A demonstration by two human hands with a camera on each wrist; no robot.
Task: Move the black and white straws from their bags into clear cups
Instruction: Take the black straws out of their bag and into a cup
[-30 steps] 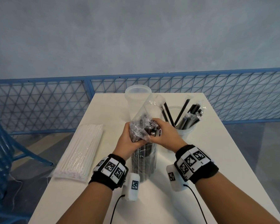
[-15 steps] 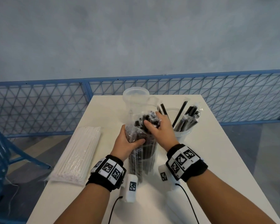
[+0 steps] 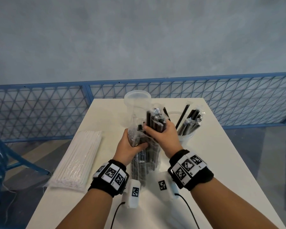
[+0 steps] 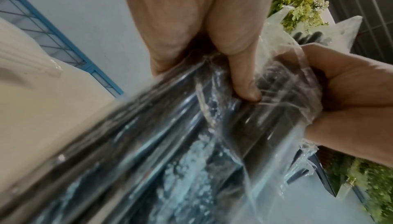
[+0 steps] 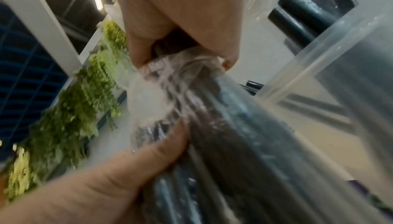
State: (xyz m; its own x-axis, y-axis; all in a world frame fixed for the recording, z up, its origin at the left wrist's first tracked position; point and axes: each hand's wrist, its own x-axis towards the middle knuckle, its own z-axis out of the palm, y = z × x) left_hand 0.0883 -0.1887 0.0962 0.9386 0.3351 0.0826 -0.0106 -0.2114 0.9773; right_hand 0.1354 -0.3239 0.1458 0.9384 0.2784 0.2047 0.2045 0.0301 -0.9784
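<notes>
I am pulling a bunch of black straws point(image 3: 155, 123) up out of their clear bag point(image 3: 144, 161), so I should pull straight up and slowly, or the thin plastic may drag along and loose straws could spill on the white table point(image 3: 221, 162). I think it helps to keep the bag pinned down low while the bunch slides out, then tip the bunch into the cup with black straws point(image 3: 186, 138) just to my right, which looks only part full. My left hand point(image 3: 129, 147) is wrapped round the middle of the bag, thumb pressed across the front, holding it standing up on the table. My right hand point(image 3: 162, 136) is curled tight round the top of the straws, knuckles up, with some crinkly plastic caught under my fingers. Both wrists are bent in toward each other, nearly touching over the bag. An empty clear cup point(image 3: 137, 103) stands behind the bag at the far edge. The bag of white straws point(image 3: 78, 161) lies flat off to my left, not yet opened as far as I can tell.
</notes>
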